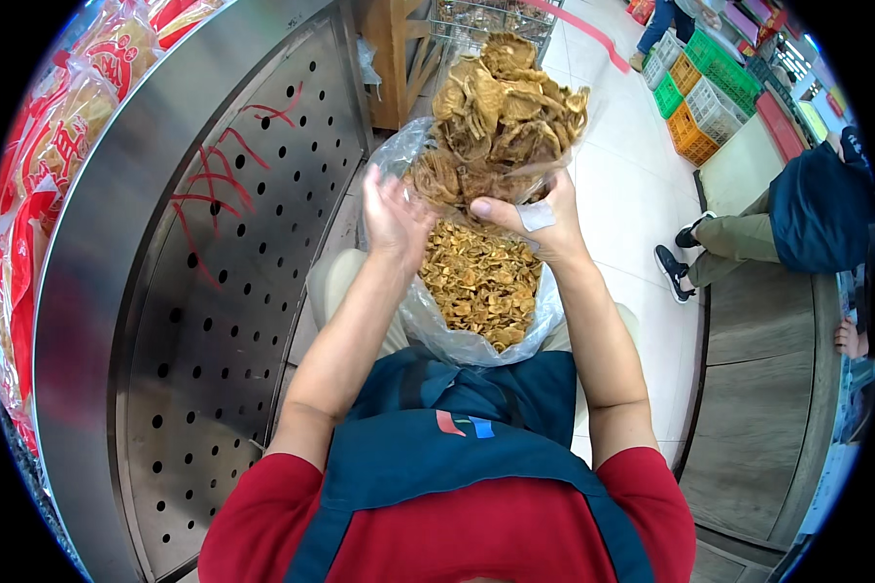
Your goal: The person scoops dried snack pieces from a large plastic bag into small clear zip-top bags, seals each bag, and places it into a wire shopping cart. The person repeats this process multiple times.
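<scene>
A clear plastic bag of large, wrinkled, brown dried food pieces (507, 116) is raised in front of me. My right hand (547, 218) grips its lower right side, thumb across the front. A small white patch (536, 216) sits at the base of that thumb. My left hand (399, 222) is slightly blurred at the bag's left side, fingers apart; whether it touches the plastic is unclear. Below, between my knees, a larger translucent plastic bag (445, 346) stands open, with small yellow-brown dried slices (485, 284) inside. The raised bag hides its far part.
A perforated metal panel (240, 291) rises close on my left, topped by red-printed packages (73, 146). Ahead stands a wire cart (496, 18). Stacked plastic crates (714, 95) and a person in dark clothing (817, 208) are on the right, beside a wood-look counter (758, 408).
</scene>
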Demonstrator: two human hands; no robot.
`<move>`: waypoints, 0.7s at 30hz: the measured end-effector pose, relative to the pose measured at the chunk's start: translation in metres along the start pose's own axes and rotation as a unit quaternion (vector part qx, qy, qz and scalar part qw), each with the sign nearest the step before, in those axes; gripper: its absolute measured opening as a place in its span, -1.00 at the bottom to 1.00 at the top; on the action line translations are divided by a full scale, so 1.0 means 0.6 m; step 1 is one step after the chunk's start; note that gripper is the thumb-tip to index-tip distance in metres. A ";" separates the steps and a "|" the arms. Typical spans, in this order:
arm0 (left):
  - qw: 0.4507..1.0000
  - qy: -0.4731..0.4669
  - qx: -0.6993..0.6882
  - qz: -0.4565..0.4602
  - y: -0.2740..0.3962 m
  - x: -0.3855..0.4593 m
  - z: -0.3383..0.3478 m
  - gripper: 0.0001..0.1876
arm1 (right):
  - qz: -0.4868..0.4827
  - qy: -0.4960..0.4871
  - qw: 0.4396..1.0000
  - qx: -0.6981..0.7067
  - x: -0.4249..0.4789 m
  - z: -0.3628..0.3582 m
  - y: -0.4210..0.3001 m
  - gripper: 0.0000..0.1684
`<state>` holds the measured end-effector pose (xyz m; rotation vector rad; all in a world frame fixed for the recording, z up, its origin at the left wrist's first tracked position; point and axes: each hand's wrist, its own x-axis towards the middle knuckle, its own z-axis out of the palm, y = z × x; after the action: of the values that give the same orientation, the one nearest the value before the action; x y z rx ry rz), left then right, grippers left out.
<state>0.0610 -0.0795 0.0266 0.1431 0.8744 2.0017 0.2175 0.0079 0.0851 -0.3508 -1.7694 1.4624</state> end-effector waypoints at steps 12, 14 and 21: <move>0.969 -0.197 -0.097 -0.111 -0.061 -0.016 -0.001 -0.25 | -0.064 0.092 0.992 0.060 0.005 -0.006 0.029 0.14; 0.975 -0.195 -0.072 -0.084 -0.067 -0.016 -0.004 -0.34 | -0.014 0.139 0.990 0.033 0.004 -0.001 0.021 0.07; 0.969 -0.189 -0.122 -0.099 -0.087 -0.003 -0.021 -0.39 | 0.044 0.066 0.992 0.098 0.024 -0.039 0.007 -0.16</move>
<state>0.0937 -0.0706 -0.0152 0.2754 0.3813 1.7957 0.2239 0.0350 0.0874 -0.4165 -1.5079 1.6214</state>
